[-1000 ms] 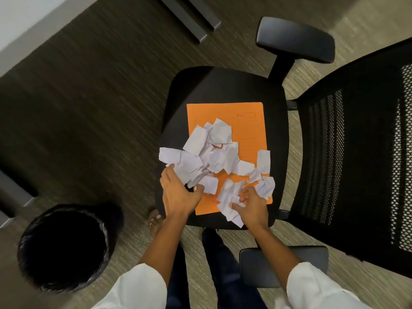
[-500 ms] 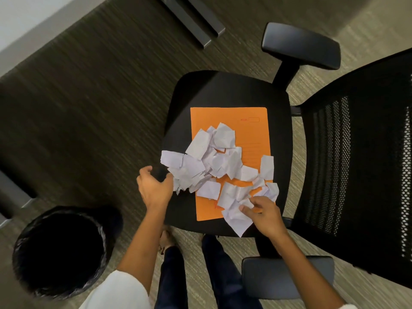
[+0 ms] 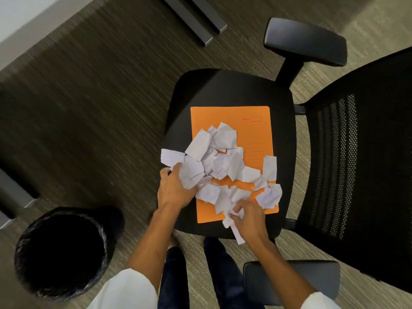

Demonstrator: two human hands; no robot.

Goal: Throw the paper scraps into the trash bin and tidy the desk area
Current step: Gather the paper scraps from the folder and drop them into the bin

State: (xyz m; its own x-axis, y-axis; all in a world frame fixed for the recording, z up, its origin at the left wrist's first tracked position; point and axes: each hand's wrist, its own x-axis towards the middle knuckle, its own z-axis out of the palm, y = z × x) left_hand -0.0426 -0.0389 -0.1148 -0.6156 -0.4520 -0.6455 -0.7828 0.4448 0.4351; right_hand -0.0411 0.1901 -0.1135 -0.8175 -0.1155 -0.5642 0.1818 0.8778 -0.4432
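Several white paper scraps (image 3: 223, 161) lie heaped on an orange folder (image 3: 245, 121), which rests flat on a black office chair seat (image 3: 227, 90). My left hand (image 3: 176, 190) sits at the pile's left edge, fingers curled around a few scraps there. At the folder's near edge my right hand (image 3: 249, 217) pinches a crumpled bunch of scraps, with one strip hanging below it. A black trash bin (image 3: 64, 253) lined with a dark bag stands on the floor at the lower left, its opening facing up.
The chair's mesh back (image 3: 356, 166) fills the right side, with one armrest (image 3: 305, 41) at the top and another armrest (image 3: 292, 279) near my right forearm. Dark desk legs (image 3: 196, 21) cross the carpet at the top. My legs stand below the seat.
My left hand, which had drawn back off the seat's left edge, has returned to the pile and closed on scraps. My right hand has gathered more scraps at the folder's near edge.
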